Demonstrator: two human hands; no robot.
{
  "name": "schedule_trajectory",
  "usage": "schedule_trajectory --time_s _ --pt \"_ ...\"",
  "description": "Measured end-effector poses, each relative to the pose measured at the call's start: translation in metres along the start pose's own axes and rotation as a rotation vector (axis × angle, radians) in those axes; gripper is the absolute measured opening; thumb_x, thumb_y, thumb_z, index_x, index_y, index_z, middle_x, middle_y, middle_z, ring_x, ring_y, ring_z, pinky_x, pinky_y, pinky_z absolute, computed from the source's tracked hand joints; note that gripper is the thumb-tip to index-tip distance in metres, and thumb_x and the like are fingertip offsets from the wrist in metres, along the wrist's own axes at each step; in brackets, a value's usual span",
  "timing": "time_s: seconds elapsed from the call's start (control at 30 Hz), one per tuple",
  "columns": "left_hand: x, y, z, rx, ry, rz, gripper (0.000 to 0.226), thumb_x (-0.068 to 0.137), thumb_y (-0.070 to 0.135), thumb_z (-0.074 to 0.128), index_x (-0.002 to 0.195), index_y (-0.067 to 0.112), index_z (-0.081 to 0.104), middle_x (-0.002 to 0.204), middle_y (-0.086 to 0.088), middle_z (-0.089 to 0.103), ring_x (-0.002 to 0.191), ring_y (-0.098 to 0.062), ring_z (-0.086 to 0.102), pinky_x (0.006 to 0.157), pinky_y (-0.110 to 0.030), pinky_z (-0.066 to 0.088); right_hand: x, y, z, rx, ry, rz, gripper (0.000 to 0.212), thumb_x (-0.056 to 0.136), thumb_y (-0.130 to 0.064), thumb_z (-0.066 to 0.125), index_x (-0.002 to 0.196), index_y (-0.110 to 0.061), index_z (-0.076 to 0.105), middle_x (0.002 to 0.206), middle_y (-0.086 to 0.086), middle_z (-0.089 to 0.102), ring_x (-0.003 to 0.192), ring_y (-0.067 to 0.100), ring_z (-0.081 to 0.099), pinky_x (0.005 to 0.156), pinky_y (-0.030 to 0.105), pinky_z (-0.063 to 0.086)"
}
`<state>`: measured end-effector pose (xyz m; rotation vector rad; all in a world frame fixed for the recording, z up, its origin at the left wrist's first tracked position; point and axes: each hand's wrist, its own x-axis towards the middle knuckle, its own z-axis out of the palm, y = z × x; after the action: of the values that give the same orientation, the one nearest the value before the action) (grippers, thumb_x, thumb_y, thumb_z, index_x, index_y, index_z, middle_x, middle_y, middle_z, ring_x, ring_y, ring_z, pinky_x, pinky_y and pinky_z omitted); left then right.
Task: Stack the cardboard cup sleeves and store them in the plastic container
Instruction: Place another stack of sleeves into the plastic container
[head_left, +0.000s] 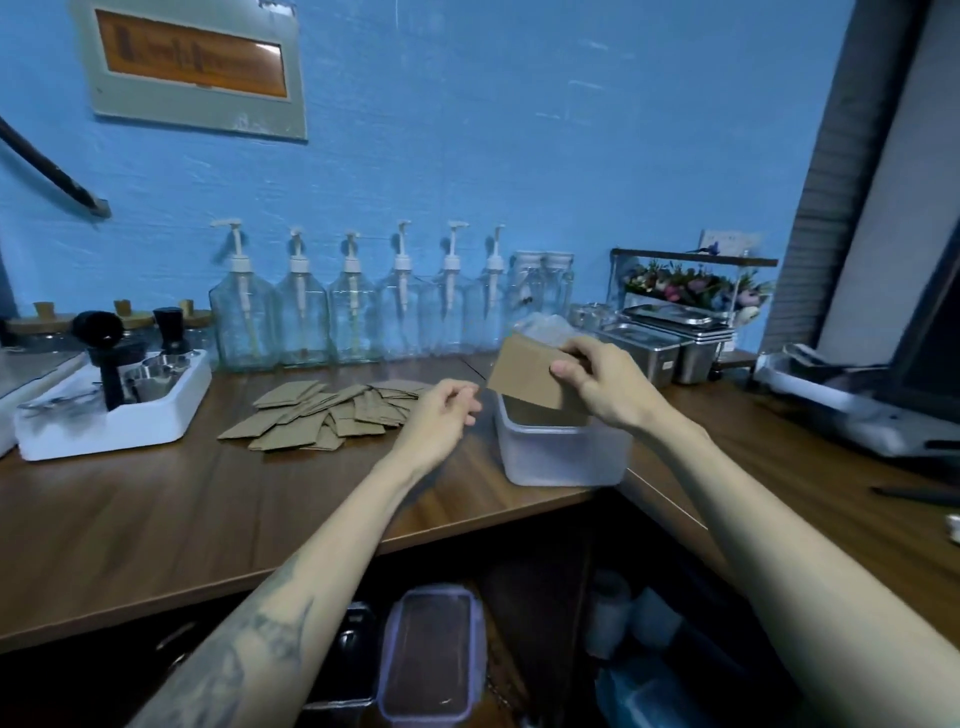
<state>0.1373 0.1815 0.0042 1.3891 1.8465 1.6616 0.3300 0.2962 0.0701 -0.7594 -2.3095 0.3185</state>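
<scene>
1. Blue painted wall (519, 130) forms the background; a brown wood-grain counter (156, 519) runs along it and turns a corner at the right.
2. Right hand (597, 384): fingers (563, 370) closed on a stack of cardboard cup sleeves (524, 376), held tilted, its lower edge inside the open top of the plastic container (563, 447).
3. Plastic container: translucent, rectangular, lidless; it stands on the counter near the inner corner, directly below the right hand.
4. Left hand (441, 421): hovers just left of the container, fingers loosely curled and holding nothing; whether it touches the stack cannot be told.
5. Loose pile of flat cup sleeves (327, 415): lies spread on the counter to the left of the left hand, pieces overlapping at varied angles.
6. Row of clear glass pump bottles (353, 312): stands upright against the wall behind the pile.
7. White tray (119, 421): rests at the left end of the counter and carries black-handled coffee tools and small metal cups.
8. Stainless steel pans (660, 343): grouped on the counter behind the container, in front of a small wire shelf with flowers (691, 286).
9. Clip-lock lid (434, 654): lies below counter level, between the two forearms.
</scene>
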Motion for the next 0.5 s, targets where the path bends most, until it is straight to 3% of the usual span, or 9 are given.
schedule_trajectory --time_s 0.1,0.27,0.4,0.5 --pt "0.006 0.002 0.016 -0.029 0.025 -0.059 0.024 0.106 0.026 0.037 0.117 0.014 0.055 0.095 -0.002 0.064 0.074 -0.01 0.056 0.068 -0.03 0.047 -0.002 0.02 0.0 -0.042 -0.044 0.06 0.023 0.095 -0.038 0.056 0.112 -0.023 0.063 0.114 0.007 0.069 0.11 0.029 0.061 0.095 0.047 0.046" --pt "0.019 -0.006 0.029 -0.094 0.021 -0.13 0.035 0.101 0.041 0.046 0.119 0.016 0.061 0.093 0.0 0.063 0.074 -0.013 0.056 0.067 -0.029 0.049 0.008 0.039 0.006 -0.147 -0.186 0.076 0.025 0.097 -0.039 0.056 0.115 -0.024 0.063 0.12 0.003 0.068 0.117 0.027 0.059 0.102 0.044 0.039" --pt "0.021 -0.007 0.035 -0.145 -0.038 -0.124 0.03 0.101 0.038 0.049 0.12 0.021 0.064 0.107 -0.003 0.067 0.078 -0.017 0.059 0.077 -0.033 0.054 0.02 0.036 0.009 -0.249 -0.393 0.054 0.023 0.095 -0.046 0.057 0.107 -0.027 0.062 0.106 -0.009 0.062 0.11 0.017 0.055 0.105 0.04 0.025" --pt "0.02 -0.005 0.035 -0.217 -0.063 -0.127 0.031 0.1 0.038 0.052 0.125 0.023 0.061 0.111 0.003 0.069 0.098 -0.027 0.068 0.092 -0.043 0.056 0.03 0.039 0.012 -0.29 -0.497 0.046 0.024 0.091 -0.046 0.063 0.107 -0.029 0.063 0.122 -0.011 0.065 0.118 0.017 0.055 0.104 0.042 0.025"
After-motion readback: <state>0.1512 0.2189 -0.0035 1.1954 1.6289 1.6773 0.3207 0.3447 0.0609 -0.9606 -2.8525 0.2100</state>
